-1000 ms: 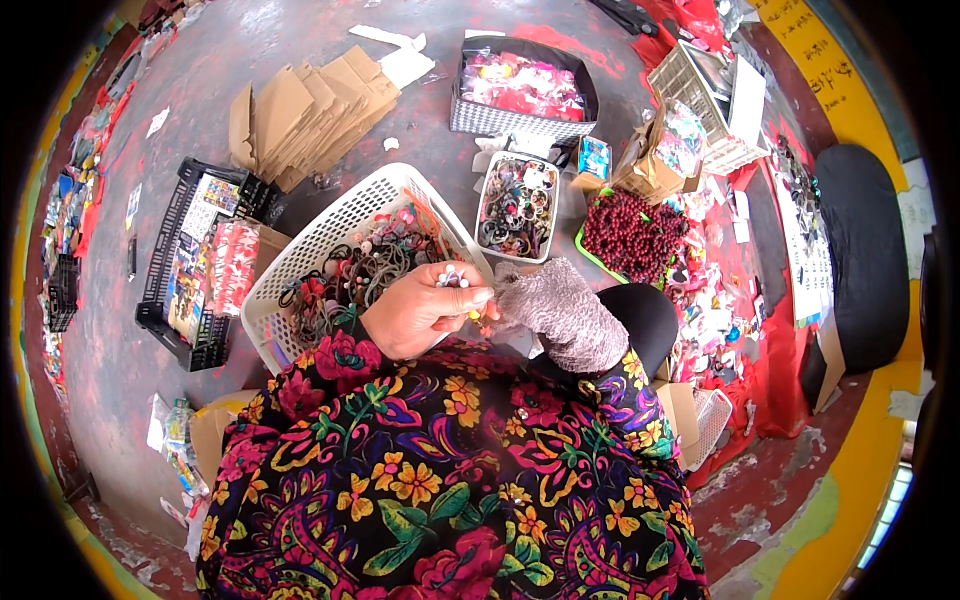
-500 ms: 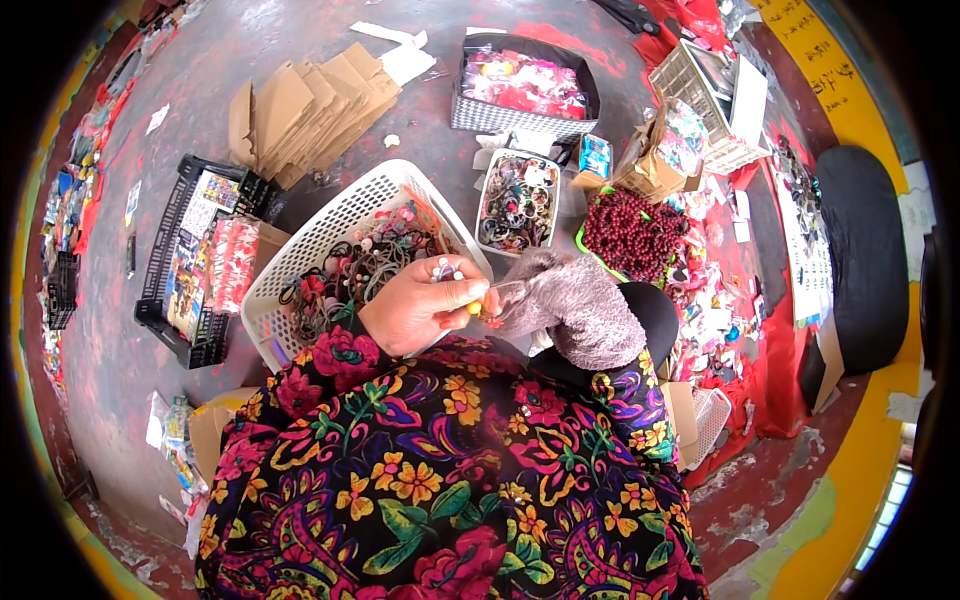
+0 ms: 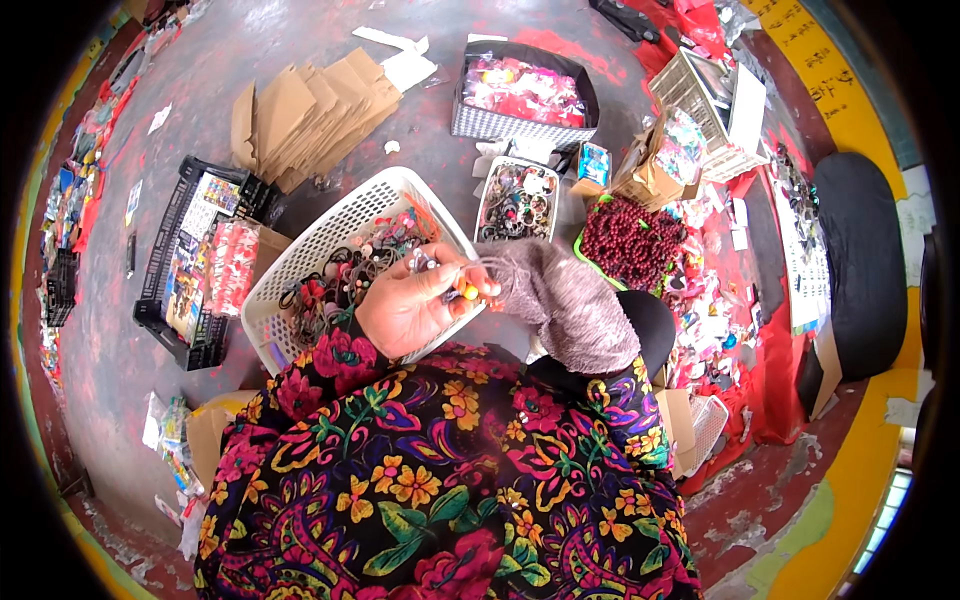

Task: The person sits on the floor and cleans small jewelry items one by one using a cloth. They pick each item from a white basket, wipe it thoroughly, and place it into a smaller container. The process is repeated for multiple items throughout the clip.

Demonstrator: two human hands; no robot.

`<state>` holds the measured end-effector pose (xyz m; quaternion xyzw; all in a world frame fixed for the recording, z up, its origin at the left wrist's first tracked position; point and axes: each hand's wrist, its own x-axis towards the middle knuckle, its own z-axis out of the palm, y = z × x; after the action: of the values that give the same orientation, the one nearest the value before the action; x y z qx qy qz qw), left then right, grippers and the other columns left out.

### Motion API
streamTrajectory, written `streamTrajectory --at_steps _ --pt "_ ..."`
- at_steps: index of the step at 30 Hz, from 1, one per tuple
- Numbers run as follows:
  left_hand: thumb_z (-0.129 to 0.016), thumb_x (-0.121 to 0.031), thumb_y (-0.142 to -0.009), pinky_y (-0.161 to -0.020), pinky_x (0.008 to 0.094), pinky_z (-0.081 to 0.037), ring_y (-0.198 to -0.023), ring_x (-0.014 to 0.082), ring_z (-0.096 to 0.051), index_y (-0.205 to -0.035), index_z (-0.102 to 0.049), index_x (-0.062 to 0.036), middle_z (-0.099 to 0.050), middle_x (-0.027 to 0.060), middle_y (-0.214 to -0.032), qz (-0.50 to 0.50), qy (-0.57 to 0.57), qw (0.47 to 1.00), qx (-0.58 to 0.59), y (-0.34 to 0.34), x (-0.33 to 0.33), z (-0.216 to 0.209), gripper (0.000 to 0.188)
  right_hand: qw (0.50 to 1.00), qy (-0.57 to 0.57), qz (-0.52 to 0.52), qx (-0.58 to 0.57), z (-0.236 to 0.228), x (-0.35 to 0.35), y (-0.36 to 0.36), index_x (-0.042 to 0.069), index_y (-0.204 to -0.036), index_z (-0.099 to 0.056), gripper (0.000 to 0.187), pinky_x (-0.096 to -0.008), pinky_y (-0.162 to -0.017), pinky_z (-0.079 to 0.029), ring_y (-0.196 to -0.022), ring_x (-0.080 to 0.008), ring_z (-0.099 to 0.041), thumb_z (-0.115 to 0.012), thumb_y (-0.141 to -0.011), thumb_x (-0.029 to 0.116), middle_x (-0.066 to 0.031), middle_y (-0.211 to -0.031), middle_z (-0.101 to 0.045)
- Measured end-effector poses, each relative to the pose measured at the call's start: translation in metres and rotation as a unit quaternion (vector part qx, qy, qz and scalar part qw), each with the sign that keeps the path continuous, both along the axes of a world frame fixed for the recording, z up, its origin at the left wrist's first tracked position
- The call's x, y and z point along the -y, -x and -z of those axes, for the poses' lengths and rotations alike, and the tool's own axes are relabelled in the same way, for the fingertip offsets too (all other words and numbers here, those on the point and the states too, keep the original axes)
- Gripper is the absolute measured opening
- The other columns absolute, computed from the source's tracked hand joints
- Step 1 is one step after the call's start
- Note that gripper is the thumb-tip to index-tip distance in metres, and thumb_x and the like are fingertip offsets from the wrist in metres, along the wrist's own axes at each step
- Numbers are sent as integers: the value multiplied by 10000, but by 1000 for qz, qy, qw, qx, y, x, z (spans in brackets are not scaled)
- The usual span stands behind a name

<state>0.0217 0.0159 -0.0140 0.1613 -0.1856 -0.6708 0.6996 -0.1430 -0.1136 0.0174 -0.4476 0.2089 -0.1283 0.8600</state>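
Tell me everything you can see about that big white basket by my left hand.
The white basket is roughly rectangular, apparently plastic, with a smooth rim and walls pierced by rows of small holes. It sits open side up, slanted, in front of you and slightly left. A tangle of dark, grey, red and pink hair ties lies inside. Your left hand hides its near right part; whether they touch is unclear.

The grey floor (image 3: 250, 40) is marked with red. Directly on it are placed a black crate (image 3: 166, 245), flattened cardboard (image 3: 310, 118) and a patterned box (image 3: 520, 126); white paper (image 3: 405, 68) is laid beside the cardboard.
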Motion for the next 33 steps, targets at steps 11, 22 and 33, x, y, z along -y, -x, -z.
streamTrajectory --at_steps 11,22,33 --pt "-543 -277 -905 -551 207 -337 -729 88 -488 -958 -580 5 -619 109 -953 105 -88 982 132 -3 0 -18 289 914 381 -99 -99 -31 2 9 21 -938 -667 170 -252 -637 -494 -743 -145 -622 -590 -798 82 -81 -836 -640" --pt "-523 -197 -930 -469 188 -285 -579 41 -390 -847 -545 -16 -482 1 -671 192 -224 939 177 5 4 -18 200 885 418 -198 -62 2 11 10 11 -891 -632 148 -274 -632 -463 -719 -128 -588 -639 -772 98 -54 -793 -632" --pt "-500 -171 -898 -471 211 -278 -570 101 -374 -729 -501 -62 -425 -2 -595 62 -171 982 47 15 12 -11 202 924 307 -220 -64 11 18 21 59 -967 -629 216 -284 -622 -459 -710 -192 -594 -610 -754 92 -86 -859 -589"
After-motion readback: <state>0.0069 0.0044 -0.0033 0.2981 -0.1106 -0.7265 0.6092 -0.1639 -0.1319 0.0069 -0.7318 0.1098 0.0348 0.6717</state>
